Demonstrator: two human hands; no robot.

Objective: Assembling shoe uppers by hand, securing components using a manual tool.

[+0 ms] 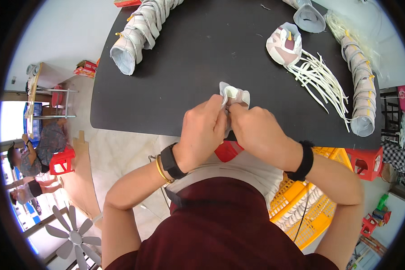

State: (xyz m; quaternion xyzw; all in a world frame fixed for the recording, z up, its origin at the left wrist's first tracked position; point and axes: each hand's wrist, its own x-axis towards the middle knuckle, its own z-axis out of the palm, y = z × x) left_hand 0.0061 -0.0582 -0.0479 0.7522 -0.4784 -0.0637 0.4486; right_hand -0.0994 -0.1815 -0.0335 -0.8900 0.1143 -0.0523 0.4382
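Observation:
Close to the table's front edge, both hands grip a small pale shoe upper (244, 95) with a light grey lining. My left hand (200, 126) pinches its left side, fingers bent. My right hand (255, 126) is closed on the near right part, its fingertips partly hidden. Whether a lace lies between the fingers, I cannot tell. To the right, another shoe upper (279, 48) in cream, pink and maroon lies on the table. Beside it spreads a bundle of white shoelaces (321, 85).
The dark table (184, 90) bears a row of nested shoe uppers (141, 29) at left and another row (361, 83) at right. A yellow crate (317, 231) with uppers stands by my right side. Red stools (366, 157), a fan (75, 237) and seated people (31, 157) are around.

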